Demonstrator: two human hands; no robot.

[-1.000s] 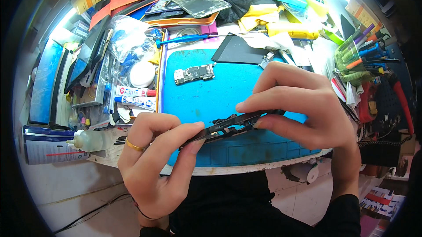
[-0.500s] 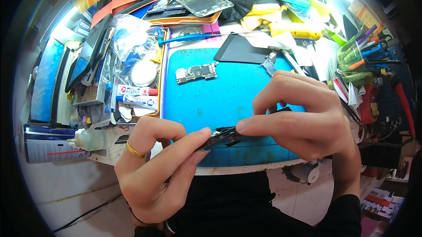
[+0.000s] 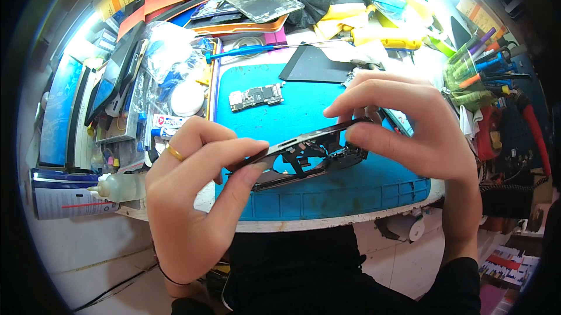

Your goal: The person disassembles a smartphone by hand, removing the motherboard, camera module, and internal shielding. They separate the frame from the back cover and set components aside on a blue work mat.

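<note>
Between my two hands a dark phone frame [image 3: 336, 160] is held tilted above the blue mat [image 3: 374, 195], its long edge toward the upper right. Blue shows through gaps in it, and small black parts cling inside. My left hand [image 3: 196, 198] pinches the left end between thumb and fingers. At the other end, my right hand [image 3: 412, 125] has its thumb below and fingers along the top edge. Farther back on the mat lies a small phone circuit board [image 3: 255, 97]. A flat, thin thing [image 3: 398, 121] is mostly hidden behind my right hand.
A dark flat plate [image 3: 318, 63] and a blue-handled screwdriver [image 3: 248, 51] lie at the back. On the left stands a tray [image 3: 215, 81] of bags and tubes, with a dropper bottle [image 3: 120, 186] nearer. Tools fill a clear cup [image 3: 464, 75] at right.
The frame has been raised and turned, so its open inside now shows. My right hand has moved up, and its fingers have spread along the edge. My left hand still grips the left end.
</note>
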